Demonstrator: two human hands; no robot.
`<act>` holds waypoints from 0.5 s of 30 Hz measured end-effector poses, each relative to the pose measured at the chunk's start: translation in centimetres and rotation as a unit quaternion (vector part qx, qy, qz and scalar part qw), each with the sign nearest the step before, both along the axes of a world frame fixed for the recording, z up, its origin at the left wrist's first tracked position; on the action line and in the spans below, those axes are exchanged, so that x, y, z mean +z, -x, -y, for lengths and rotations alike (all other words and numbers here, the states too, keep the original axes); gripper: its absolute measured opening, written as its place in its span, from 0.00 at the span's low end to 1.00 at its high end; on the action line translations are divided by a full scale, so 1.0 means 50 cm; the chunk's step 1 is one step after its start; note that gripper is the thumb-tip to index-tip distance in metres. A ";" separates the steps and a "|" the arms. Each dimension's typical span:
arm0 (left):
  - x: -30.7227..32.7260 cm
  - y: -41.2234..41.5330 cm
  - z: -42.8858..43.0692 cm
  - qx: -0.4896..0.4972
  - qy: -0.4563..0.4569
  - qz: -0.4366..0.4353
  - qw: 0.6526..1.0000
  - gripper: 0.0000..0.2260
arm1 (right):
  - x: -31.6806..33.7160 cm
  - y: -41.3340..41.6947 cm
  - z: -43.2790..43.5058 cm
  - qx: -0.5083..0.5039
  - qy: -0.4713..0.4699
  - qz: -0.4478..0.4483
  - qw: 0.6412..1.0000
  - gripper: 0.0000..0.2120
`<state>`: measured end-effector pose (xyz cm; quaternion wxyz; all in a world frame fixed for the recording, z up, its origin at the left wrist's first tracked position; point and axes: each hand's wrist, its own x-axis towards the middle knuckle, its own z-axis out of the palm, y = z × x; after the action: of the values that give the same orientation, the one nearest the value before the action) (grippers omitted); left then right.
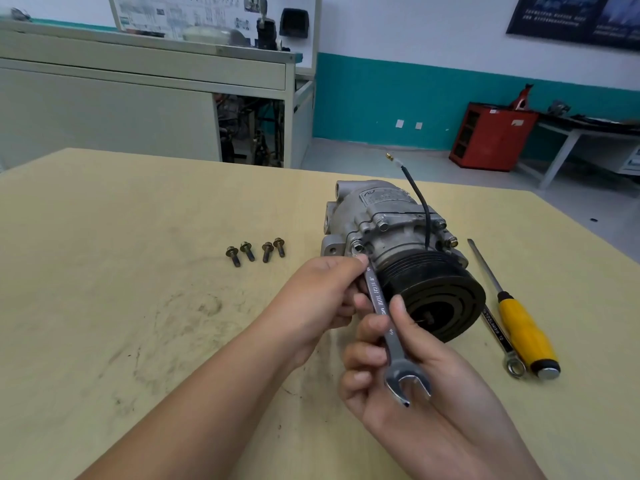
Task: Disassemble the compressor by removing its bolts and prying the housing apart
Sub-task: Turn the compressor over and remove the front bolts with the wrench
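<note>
Compressor [391, 233] lies on its side on the tan table [104, 237], right of centre, black pulley [436, 296] facing the camera. Both hands hold one wrench [381, 317]. Left hand [318, 299] has its fingers curled round the upper shaft, by the housing's left front corner. Right hand [398, 372] pinches the lower shaft with thumb and fingers, open-end head nearest the camera. Four loose bolts [254, 252] lie in a row to the left, well apart from the compressor. Yellow-handled screwdriver [523, 327] and a second wrench [498, 336] lie side by side just right of the pulley.

Red cabinet [491, 136] by teal wall [381, 98] (far right); grey workbench [138, 109] behind yellow table [104, 271]; dark poster [575, 19] above.
</note>
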<state>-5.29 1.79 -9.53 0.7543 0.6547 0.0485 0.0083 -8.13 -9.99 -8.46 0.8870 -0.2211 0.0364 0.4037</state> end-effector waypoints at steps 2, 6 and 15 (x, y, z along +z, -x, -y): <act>0.000 0.001 -0.003 -0.011 0.040 -0.003 0.999 0.22 | -0.006 0.001 0.005 0.010 -0.011 0.013 1.000 0.24; -0.003 -0.001 -0.006 0.000 -0.016 -0.004 1.000 0.17 | -0.003 0.004 -0.012 -0.010 0.033 -0.008 0.999 0.17; -0.003 -0.004 -0.004 0.024 -0.159 0.036 0.986 0.23 | -0.009 0.005 -0.009 -0.059 0.164 0.020 0.985 0.10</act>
<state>-5.08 1.98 -9.67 0.6410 0.7645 0.0352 0.0580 -8.39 -9.52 -8.92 0.8616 -0.3690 0.0969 0.3348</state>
